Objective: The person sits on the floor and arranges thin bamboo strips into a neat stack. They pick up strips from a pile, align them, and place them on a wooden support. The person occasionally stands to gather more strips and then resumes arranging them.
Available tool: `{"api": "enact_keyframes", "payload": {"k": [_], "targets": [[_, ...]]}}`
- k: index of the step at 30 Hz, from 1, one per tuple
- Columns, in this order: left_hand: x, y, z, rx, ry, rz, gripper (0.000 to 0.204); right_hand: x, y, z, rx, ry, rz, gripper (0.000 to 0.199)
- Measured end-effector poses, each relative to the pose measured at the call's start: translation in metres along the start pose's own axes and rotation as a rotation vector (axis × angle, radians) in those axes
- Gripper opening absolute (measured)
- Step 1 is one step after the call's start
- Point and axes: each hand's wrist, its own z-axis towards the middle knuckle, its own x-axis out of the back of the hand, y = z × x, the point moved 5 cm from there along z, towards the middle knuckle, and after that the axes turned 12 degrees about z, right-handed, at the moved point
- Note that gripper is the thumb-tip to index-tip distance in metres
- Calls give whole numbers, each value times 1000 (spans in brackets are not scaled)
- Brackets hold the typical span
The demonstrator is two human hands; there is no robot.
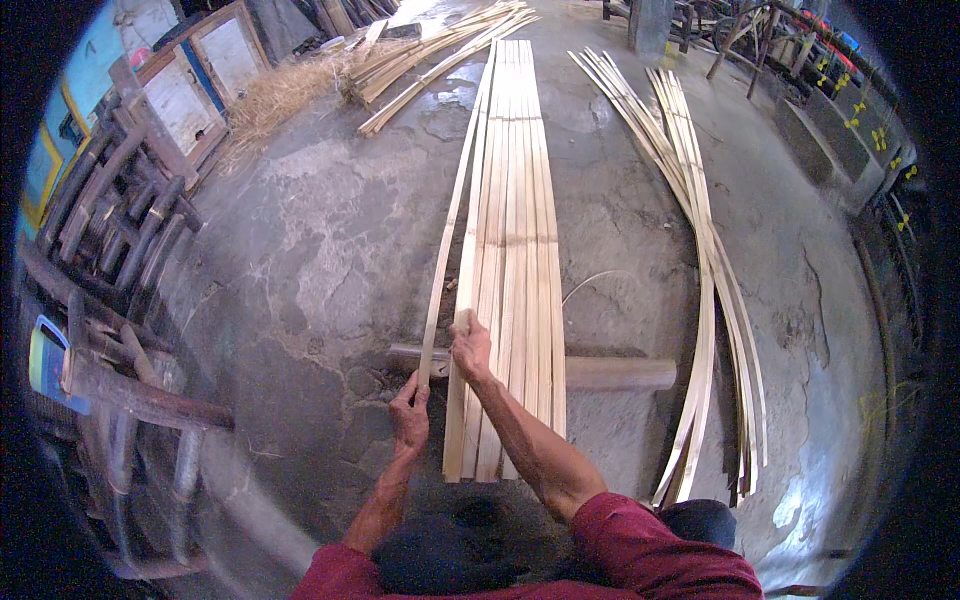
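Note:
A long row of pale bamboo strips [515,270] lies side by side ahead of me, running from near my knees to the far floor. One loose bamboo strip [446,240] slants along the row's left side, meeting it at the far end and standing apart at the near end. My left hand [410,412] pinches this strip near its close end. Higher up, my right hand [470,348] is closed at the left edge of the row, its fingers around the outermost strip there. Slight blur softens those fingertips.
Under the row's near part, a round bamboo pole [620,373] lies crosswise. More strips [700,250] cross each other at the right, and a heap of strips [440,55] lies far ahead. Dark bamboo furniture [150,400] stands at the left, near dry shavings [275,105].

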Motion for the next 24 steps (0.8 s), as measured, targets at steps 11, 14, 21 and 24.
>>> {"api": "enact_keyframes", "payload": {"k": [11,14,21,24], "targets": [[-3,-5,-8,153,-173,-109,36,-11,-6,-8,-10,89,52,47],[-6,-9,-6,98,-223,-114,36,-11,-9,-12,23,99,1,48],[-16,-25,-5,97,-241,-235,35,-14,-12,-22,-30,3,-122,44],[-17,-31,-1,86,-236,-274,36,-16,-20,-32,123,-42,-235,40]]}}
